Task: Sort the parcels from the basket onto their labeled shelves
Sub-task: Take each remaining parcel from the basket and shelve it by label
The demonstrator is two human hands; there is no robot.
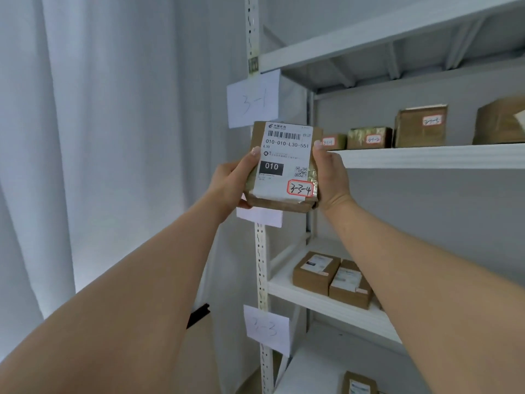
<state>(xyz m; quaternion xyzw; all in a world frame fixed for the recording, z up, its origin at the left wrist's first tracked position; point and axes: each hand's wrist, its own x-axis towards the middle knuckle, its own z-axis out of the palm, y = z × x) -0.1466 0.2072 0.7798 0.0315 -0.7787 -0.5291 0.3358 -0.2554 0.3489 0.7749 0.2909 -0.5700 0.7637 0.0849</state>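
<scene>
Head view. A brown parcel (pixel 284 166) is held up in front of the white shelving unit (pixel 426 156), level with its upper shelf. The parcel is gripped at its left edge by the left hand (pixel 230 183), thumb laid on the face, and at its right edge by the right hand (pixel 331 177), fingers wrapped behind. The printed face is turned toward the camera; a red-bordered sticker (pixel 302 189) at its lower right corner appears to read 3-3-4.

Risk: paper tags are fixed to the upright. The top tag (pixel 252 99) reads 3-1 and the low tag (pixel 267 328) reads 3-3; a middle tag (pixel 260 217) is largely hidden behind the parcel. Misplacement is judged the main hazard, since the parcel is presently raised beside the 3-1 level, well above the 3-3 tag. The faint handwriting could be misread. A slip is less likely, as both edges are clamped, but it could follow if one hand is released while the parcel is lowered.

Other boxes (pixel 332 280) already stand on the shelves. The basket is not in view.
</scene>
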